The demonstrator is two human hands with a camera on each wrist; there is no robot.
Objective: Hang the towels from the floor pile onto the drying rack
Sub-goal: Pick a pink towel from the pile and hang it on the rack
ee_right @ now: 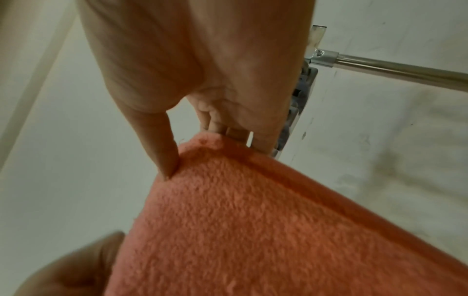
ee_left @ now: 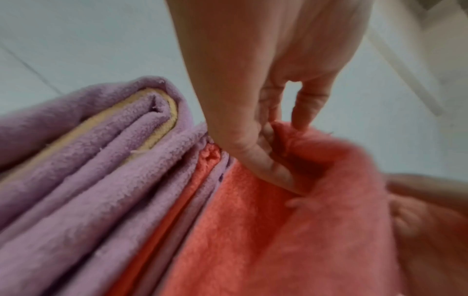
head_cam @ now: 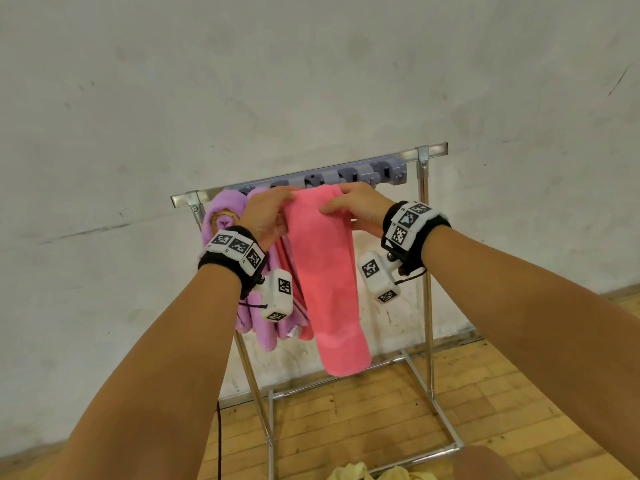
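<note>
At frame centre the pink towel [head_cam: 322, 271] drapes over the drying rack [head_cam: 420, 157] bar, its long axis hanging downward. The left hand [head_cam: 266, 216] and right hand [head_cam: 360, 207] both pinch its top fold from either side, equally near.

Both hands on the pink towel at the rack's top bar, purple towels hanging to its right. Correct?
Wrong side: the purple towels hang to the left of the pink towel, per the head view. Left hand and right hand do hold it at the top bar.
</note>
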